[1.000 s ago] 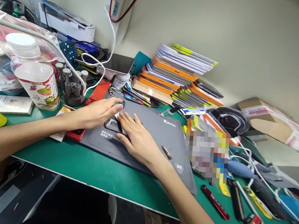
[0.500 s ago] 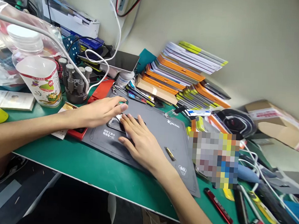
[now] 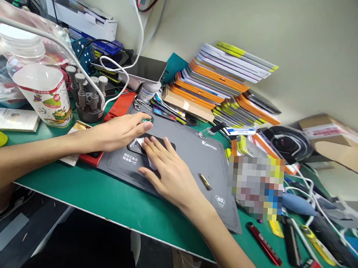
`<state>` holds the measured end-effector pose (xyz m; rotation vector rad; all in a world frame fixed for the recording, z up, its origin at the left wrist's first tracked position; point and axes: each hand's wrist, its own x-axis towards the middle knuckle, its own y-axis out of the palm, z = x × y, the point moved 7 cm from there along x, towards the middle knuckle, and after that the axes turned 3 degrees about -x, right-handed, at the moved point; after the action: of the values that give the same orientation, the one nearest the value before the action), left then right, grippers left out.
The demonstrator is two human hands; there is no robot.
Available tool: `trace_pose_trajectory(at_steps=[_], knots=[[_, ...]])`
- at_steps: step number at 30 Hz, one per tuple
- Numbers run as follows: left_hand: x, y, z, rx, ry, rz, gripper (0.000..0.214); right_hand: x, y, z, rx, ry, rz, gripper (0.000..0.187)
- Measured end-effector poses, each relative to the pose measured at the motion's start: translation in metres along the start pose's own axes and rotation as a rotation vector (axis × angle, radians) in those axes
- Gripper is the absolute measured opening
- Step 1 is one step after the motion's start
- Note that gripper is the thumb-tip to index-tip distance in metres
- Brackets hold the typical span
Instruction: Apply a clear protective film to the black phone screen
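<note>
My right hand (image 3: 172,172) lies flat over a dark phone (image 3: 135,145), its fingers stretched and slightly apart. Under its fingertips a bit of white wipe (image 3: 140,141) shows against the glass; the rest is covered by the hand. My left hand (image 3: 122,131) is by the phone's upper left end, fingers curled round a small dark green round object (image 3: 149,119) that is mostly hidden. The phone rests on a grey work mat (image 3: 193,151). A small brass-coloured brush-like tool (image 3: 205,182) lies on the mat, right of my right hand.
A cup with fruit prints (image 3: 48,96) and a screwdriver stand (image 3: 89,107) are at the left. Behind the mat stand stacked orange and white boxes (image 3: 213,77). A small glass bottle (image 3: 207,132) sits near them. A red knife-like tool (image 3: 263,244) and cables lie right.
My right hand has slid slightly over the phone toward the lower left, and a little more white wipe shows. My left hand stays almost still. The view has shifted slightly.
</note>
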<state>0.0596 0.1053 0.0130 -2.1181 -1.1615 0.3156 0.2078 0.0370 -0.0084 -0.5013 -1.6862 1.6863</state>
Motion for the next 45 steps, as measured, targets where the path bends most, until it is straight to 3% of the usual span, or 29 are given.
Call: trace_pose_trajectory(at_steps=[5, 12, 20, 23, 29, 37, 42, 45], knots=[[0.001, -0.001, 0.0, -0.005, -0.005, -0.014, 0.069, 0.024, -0.001, -0.005, -0.001, 0.037, 0.008, 0.067], [0.001, 0.0, 0.005, -0.093, 0.007, -0.028, 0.068, -0.014, -0.001, 0.017, -0.027, -0.021, -0.038, 0.074], [0.007, -0.009, 0.021, -0.351, -0.031, -0.146, 0.079, 0.044, 0.011, 0.005, 0.007, 0.068, 0.044, 0.08], [0.008, -0.01, 0.021, -0.342, -0.033, -0.151, 0.082, 0.042, 0.01, 0.011, 0.016, 0.048, 0.034, 0.08], [0.003, -0.01, 0.011, -0.363, -0.016, -0.136, 0.079, 0.012, 0.011, 0.028, 0.036, -0.026, 0.018, 0.083], [0.008, -0.007, 0.023, -0.327, -0.058, -0.124, 0.082, 0.052, 0.012, 0.007, 0.069, 0.043, 0.042, 0.079], [0.007, -0.008, 0.019, -0.37, -0.047, -0.134, 0.078, 0.022, 0.011, 0.036, 0.062, -0.031, 0.023, 0.081], [0.004, -0.008, 0.018, -0.43, -0.039, -0.157, 0.072, 0.008, 0.012, 0.039, 0.038, -0.048, -0.003, 0.072]])
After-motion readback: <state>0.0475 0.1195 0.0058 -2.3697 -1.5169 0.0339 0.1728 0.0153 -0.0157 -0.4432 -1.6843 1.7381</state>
